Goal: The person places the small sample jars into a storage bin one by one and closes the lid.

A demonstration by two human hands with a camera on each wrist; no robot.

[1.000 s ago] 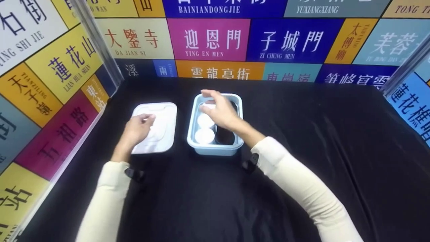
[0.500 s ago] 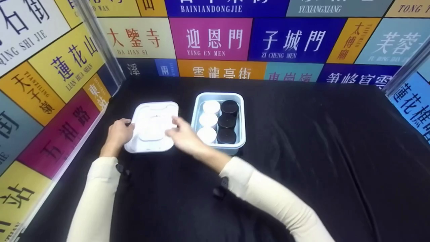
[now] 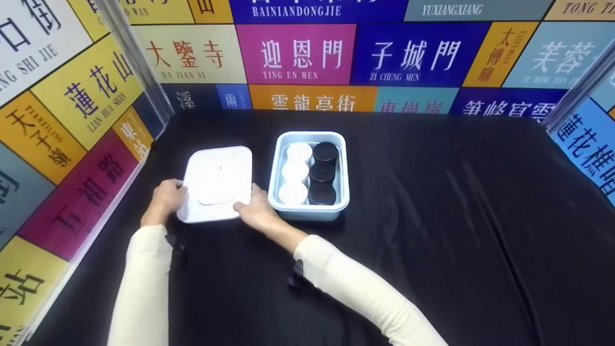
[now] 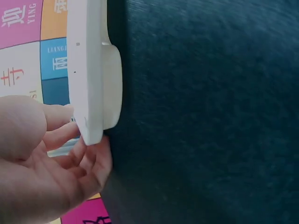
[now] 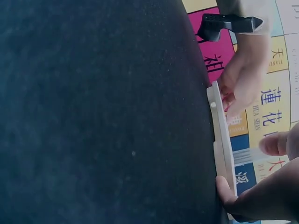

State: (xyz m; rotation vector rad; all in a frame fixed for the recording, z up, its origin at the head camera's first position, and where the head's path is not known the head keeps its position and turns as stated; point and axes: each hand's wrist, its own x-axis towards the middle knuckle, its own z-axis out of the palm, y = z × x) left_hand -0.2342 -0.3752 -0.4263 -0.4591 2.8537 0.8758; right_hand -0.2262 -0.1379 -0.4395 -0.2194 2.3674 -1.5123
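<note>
A white plastic lid (image 3: 218, 178) with a raised or sunken middle panel is held between both hands in the head view. My left hand (image 3: 168, 199) grips its left edge; in the left wrist view the thumb lies above the lid (image 4: 86, 70) and the curled fingers (image 4: 96, 163) reach under it. At the near right corner my right hand (image 3: 259, 211) holds the rim, its thumb over the top side. The right wrist view has a finger (image 5: 225, 189) beneath the lid's edge. Just right of this hand stands a pale blue container (image 3: 310, 215).
Inside the container are a column of white round-topped pieces (image 3: 294, 172) and a column of black ones (image 3: 322, 172). A black cloth (image 3: 432, 216) covers the table. Printed panels (image 3: 298, 53) rise behind it and at both sides.
The right hand has come from over the container, moving left and nearer to the lid's near right corner. The left hand has shifted from over the lid to its left edge.
</note>
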